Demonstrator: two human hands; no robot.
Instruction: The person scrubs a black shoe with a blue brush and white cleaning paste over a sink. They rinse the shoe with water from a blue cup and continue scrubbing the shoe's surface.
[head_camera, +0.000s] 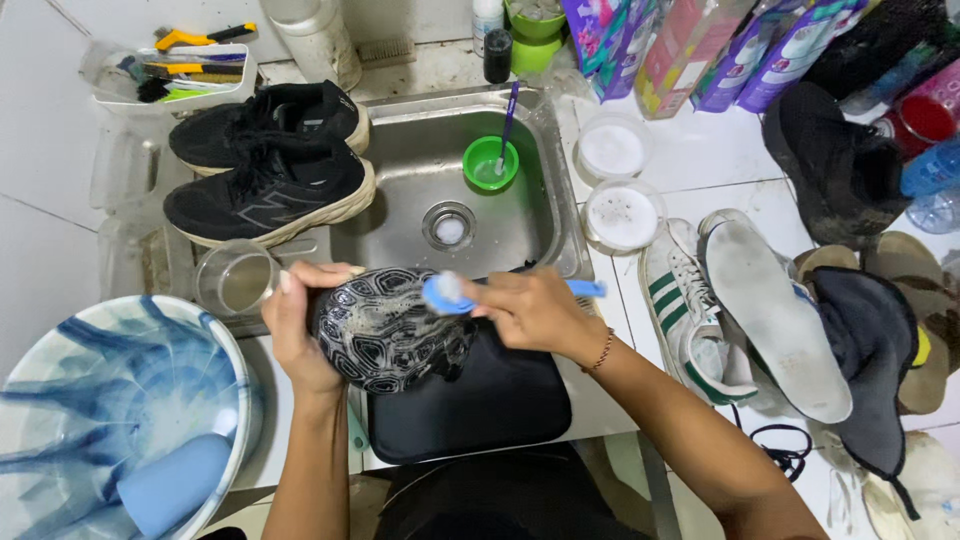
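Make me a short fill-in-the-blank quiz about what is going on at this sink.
1. The right hand scrubs with a brush whose colour is ____.
2. The left hand holds a soapy black ____.
3. The small bowl in the sink is coloured ____.
4. Left of the sink lies a pair of sneakers coloured ____.

Missing words: blue; shoe; green; black

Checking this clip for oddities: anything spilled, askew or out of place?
Nothing is spilled. One white sneaker lies sole-up across its mate, right of the sink. The left hand holds a soapy black shoe; the right hand scrubs it with a blue brush.
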